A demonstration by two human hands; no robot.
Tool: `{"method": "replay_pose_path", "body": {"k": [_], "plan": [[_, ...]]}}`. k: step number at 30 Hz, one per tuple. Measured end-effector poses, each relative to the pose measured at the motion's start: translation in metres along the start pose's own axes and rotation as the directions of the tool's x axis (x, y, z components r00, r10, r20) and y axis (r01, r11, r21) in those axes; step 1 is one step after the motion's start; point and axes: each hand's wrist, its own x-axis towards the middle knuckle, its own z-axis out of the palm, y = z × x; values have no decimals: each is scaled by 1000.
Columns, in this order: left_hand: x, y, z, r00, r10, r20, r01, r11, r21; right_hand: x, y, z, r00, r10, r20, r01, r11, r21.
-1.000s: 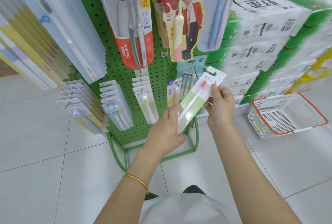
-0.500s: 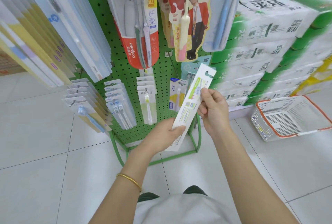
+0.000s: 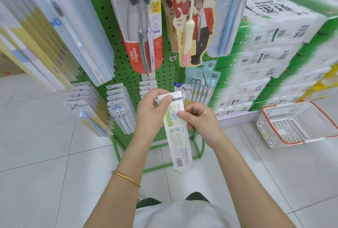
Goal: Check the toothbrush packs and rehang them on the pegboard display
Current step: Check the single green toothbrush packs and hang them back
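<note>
Pinching the top edge of the pack [image 3: 180, 147], the left grip [image 3: 153, 112] holds it upright before the green pegboard [image 3: 108, 26], printed back showing, barcode lowest. The right grip [image 3: 199, 119] pinches its right edge just below, fingers curled.

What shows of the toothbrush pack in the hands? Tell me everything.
The toothbrush pack is a long, narrow white card held nearly upright before the pegboard. Green panels, small print and a barcode near its lower end face the camera; brush heads show near the top. The left hand pinches its top edge, the right hand pinches its right side just below. Its lower end hangs free.
</note>
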Motion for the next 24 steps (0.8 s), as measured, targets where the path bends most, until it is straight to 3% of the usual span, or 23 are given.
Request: {"method": "replay_pose_path", "body": {"k": [3, 8, 13, 19, 24], "plan": [[-1, 1, -4, 994, -80, 79, 89, 989, -122, 2, 6, -3, 997, 37, 74, -39, 999, 25], [0, -4, -16, 953, -145, 266, 222, 932, -287, 7, 18, -7, 933, 195, 302, -258, 949, 184], [-1, -5, -22, 927, -139, 349, 266, 898, -350, 7, 23, 4, 879, 230, 418, -272, 961, 42], [-3, -17, -33, 910, -179, 375, 337, 845, -415, 8, 21, 25, 899, 246, 362, -186, 964, -192], [0, -23, -34, 935, -321, 151, 355, 844, -401, 14, 26, 42, 953, 227, 202, -165, 945, -283]]}}
